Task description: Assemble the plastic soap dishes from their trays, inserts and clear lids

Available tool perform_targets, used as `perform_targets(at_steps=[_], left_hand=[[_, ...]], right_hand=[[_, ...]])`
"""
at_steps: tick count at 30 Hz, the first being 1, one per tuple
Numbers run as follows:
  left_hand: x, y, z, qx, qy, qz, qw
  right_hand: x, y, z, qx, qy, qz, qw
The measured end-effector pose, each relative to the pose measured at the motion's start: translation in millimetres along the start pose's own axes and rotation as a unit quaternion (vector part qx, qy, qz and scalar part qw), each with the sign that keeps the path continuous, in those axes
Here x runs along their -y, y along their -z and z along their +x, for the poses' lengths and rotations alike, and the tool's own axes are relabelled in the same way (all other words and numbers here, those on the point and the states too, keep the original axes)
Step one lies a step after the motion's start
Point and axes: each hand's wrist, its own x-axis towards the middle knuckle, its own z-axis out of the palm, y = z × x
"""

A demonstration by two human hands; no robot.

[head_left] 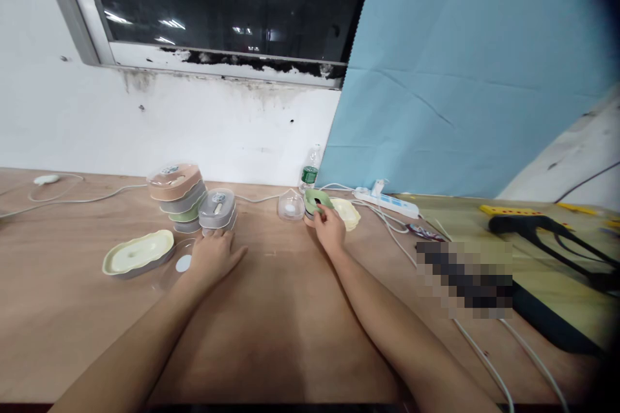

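My left hand (214, 256) lies palm down on the table, thumb stretched out to the side. Its fingertips are at the near side of a grey plastic box with a clear lid (217, 206); whether they press on it I cannot tell. My right hand (330, 230) pinches the near edge of a green plastic dish (316, 198), which sits above a light-orange piece. Left of that dish lies a clear plastic cover with a white round spot (291, 205). Cream wavy-edged trays (347, 213) are stacked beside my right hand, partly behind it.
At left stands a stack of coloured boxes (179, 197), with a cream tray (138, 254) and a clear cover (183, 263) before it. Behind are a water bottle (310, 171) and a power strip (387, 202). Cables and a dark, partly pixelated object (547, 319) lie at right.
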Motion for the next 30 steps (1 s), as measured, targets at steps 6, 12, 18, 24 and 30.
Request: perform_targets(at_steps=[6, 12, 18, 24, 30], left_hand=[[0, -1.8, 0, 0.019, -0.003, 0.005, 1.000], [0, -1.9, 0, 0.019, 0.000, 0.004, 1.000], [0, -2.6, -1, 0.012, 0.015, -0.008, 1.000], [-3, -0.4, -2, 0.038, 0.011, 0.016, 0.999], [-11, 0.5, -4, 0.066, -0.048, -0.061, 0.995]], right_hand=[[-2, -1, -1, 0.020, 0.008, -0.009, 1.000], [2, 0, -2, 0.024, 0.032, -0.031, 0.999], [3, 2, -3, 0.018, 0.041, -0.042, 0.998], [8, 1, -2, 0.014, 0.017, -0.026, 0.999], [14, -1, -7, 0.021, 0.067, 0.016, 0.997]])
